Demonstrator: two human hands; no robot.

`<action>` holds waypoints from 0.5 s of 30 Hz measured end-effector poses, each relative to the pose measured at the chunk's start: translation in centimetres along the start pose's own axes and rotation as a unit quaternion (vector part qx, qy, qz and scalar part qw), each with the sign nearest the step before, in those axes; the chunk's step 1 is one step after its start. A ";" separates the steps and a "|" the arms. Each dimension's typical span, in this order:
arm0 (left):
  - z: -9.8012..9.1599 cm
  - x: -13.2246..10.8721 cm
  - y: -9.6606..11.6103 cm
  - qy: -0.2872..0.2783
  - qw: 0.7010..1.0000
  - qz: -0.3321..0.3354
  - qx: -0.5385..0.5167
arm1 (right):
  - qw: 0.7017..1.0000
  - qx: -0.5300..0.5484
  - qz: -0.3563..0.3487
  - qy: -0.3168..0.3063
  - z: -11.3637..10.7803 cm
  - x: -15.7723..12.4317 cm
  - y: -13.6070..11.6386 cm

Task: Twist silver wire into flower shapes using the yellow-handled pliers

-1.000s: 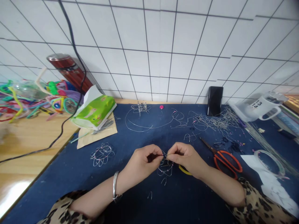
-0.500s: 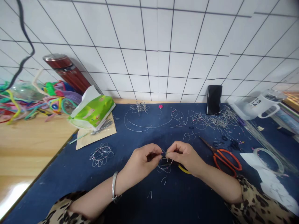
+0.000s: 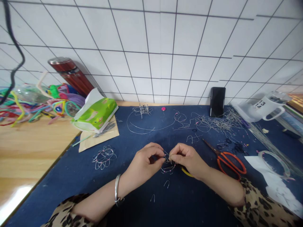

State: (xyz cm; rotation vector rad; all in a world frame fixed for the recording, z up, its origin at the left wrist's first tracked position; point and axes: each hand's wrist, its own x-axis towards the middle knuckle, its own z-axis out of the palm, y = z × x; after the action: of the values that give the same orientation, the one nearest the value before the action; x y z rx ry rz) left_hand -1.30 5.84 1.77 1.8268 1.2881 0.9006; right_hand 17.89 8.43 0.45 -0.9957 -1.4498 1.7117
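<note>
Between my two hands is a small looped piece of silver wire with pink beads, its lower loops hanging over the dark blue mat. My left hand, with a silver bangle at its wrist, pinches the wire's left side between thumb and forefinger. On the other side, my right hand pinches the wire close by, its fingertips a short gap away. The fingers hide part of the piece. A yellow-handled tool lies partly covered under my right hand. Short bent wire bits rest on the mat below.
Orange-handled scissors lie right of my right hand. A beaded wire coil sits at left. Farther back are a tissue pack, a tangled wire heap, a leaning phone and a white mug.
The view has shifted slightly, so everything sits a little lower and farther right. Both hands keep their pinch on the wire piece, whose hanging loops have tilted a little.
</note>
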 end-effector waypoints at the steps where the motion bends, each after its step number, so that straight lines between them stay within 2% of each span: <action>1: 0.0 0.0 0.0 -0.004 1.000 -0.008 -0.010 | 1.000 0.003 0.001 -0.001 0.0 0.0 0.0; 9: 0.2 0.1 -0.4 0.002 0.999 -0.029 -0.045 | 1.000 -0.014 0.014 0.006 0.1 -0.2 -0.4; 15: 0.1 0.1 -0.2 0.007 0.999 -0.033 -0.038 | 0.992 -0.116 -0.032 0.040 0.4 -0.7 -1.0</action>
State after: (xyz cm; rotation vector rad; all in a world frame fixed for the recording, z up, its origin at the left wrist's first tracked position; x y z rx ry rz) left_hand -1.28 6.01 1.52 1.7127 1.2978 0.9169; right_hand 17.85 7.82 1.59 -1.1134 -1.6353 1.4651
